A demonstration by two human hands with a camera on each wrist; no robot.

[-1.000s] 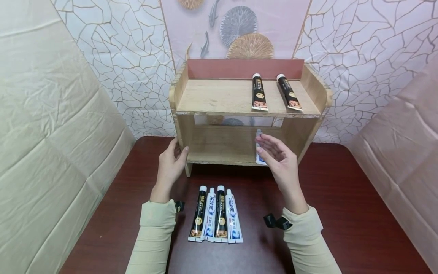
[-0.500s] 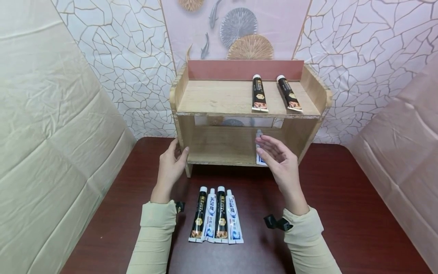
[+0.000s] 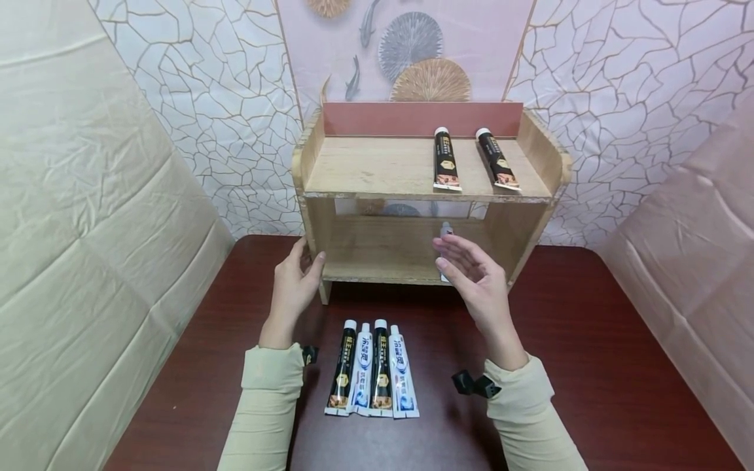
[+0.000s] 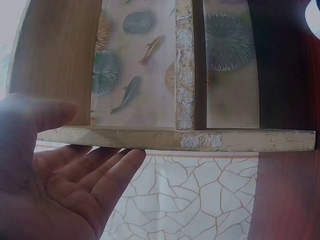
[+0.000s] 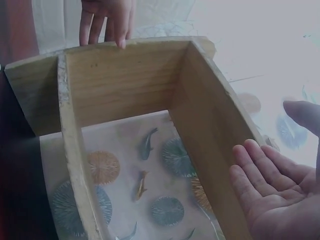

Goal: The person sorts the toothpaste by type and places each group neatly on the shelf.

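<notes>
A small wooden shelf (image 3: 365, 163) with two tiers stands on the table. My left hand (image 3: 296, 278) holds its left side panel, thumb on the inner side and fingers outside, as the left wrist view shows around the panel edge (image 4: 160, 139). In front of the lower tier, my right hand (image 3: 480, 275) hovers with loosely bent fingers and nothing in them. Behind it lies a white toothpaste tube (image 3: 446, 229), partly hidden by the fingers. Two black toothpaste tubes, one nearer the middle (image 3: 446, 160) and another toward the right (image 3: 498, 160), lie on the top tier.
Before the shelf, black toothpaste tubes (image 3: 341, 369) and white toothpaste tubes (image 3: 403, 373) lie side by side in a row on the dark red table (image 3: 589, 366). Patterned cloth (image 3: 235, 131) hangs behind, and pale padded fabric (image 3: 88, 229) flanks the left side.
My right hand has shifted slightly to the left, covering more of the white tube on the lower tier. The left hand and the tubes stay where they were.
</notes>
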